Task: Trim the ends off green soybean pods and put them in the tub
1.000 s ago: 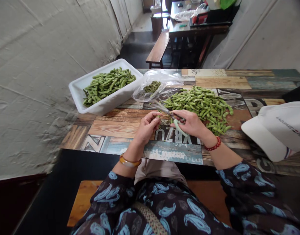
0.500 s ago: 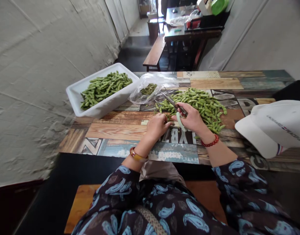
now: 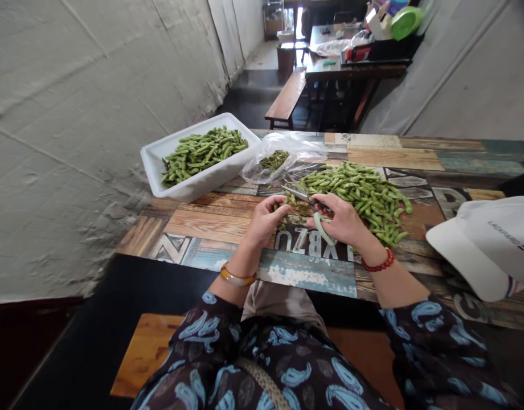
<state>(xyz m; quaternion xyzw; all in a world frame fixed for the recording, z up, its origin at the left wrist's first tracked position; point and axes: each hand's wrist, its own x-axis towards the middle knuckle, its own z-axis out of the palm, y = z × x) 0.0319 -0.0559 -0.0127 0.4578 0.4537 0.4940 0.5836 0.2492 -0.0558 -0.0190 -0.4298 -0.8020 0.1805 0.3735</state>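
Across the patterned table (image 3: 211, 223) in front of me, the big things are sitting in a row: a white tray (image 3: 153, 165) of green pods at my far left, a clear plastic bag (image 3: 287, 156) with dark trimmings beside it, and a loose heap of pods (image 3: 360, 191) spreading to my right. A white cap (image 3: 488, 245) is lying at the table's right edge, well apart from my hands.

Just short of the heap, I am working with both hands close together. I am closing my right hand (image 3: 343, 219) around the pale green handles of a pair of scissors (image 3: 307, 199), and the blades are pointing away from me and to my left, toward the bag. Whether the blades are parted or together I cannot tell, since they are thin and partly hidden.

I am pinching a single pod (image 3: 281, 212) in my left hand (image 3: 264, 219), fingers curled shut on it, just above the table. The pod is lying just left of the scissor blades, very near their tips, and its long axis is running roughly across the line of the blades, though my fingers are covering most of it. My left hand is the nearer one to the tray, my right the nearer to the heap.
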